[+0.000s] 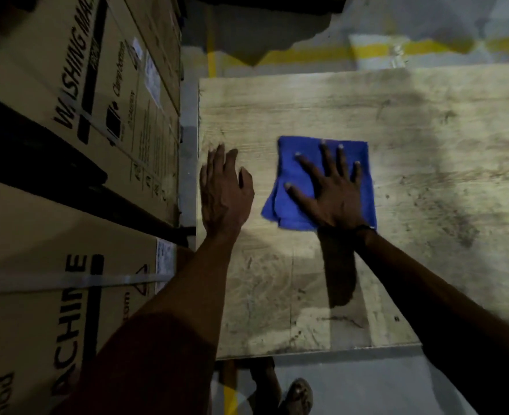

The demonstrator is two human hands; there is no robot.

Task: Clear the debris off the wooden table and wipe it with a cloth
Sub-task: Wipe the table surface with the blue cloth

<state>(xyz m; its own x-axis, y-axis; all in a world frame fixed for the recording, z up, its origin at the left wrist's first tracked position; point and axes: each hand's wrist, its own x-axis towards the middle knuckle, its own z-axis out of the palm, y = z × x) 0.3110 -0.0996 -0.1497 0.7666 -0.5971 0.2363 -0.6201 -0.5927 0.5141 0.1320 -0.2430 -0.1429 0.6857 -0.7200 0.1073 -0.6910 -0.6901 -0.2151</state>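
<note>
Head view, looking steeply down: the wooden desk (426, 121) fills the right of the frame, its grain streaked with dark smudges, thickest toward the right side; the right hand (334, 193) lies flat on the folded blue cloth (364, 202), fingers spread and straight, palm bearing down, likely so the cloth keeps full contact with the wood as it wipes; the cloth sits left of the desk's middle, well clear of every edge; the left hand (223, 193) rests on the bare wood near the desk's left edge, fingers loosely extended and holding nothing, apparently bracing the body's lean; the two hands are apart, the left just beside the cloth; no loose debris is plain on the surface, so wiping seems the step in hand; stacked cardboard boxes (76, 121) stand close along the left, and yellow floor lines (373, 50) show beyond the far edge.
</note>
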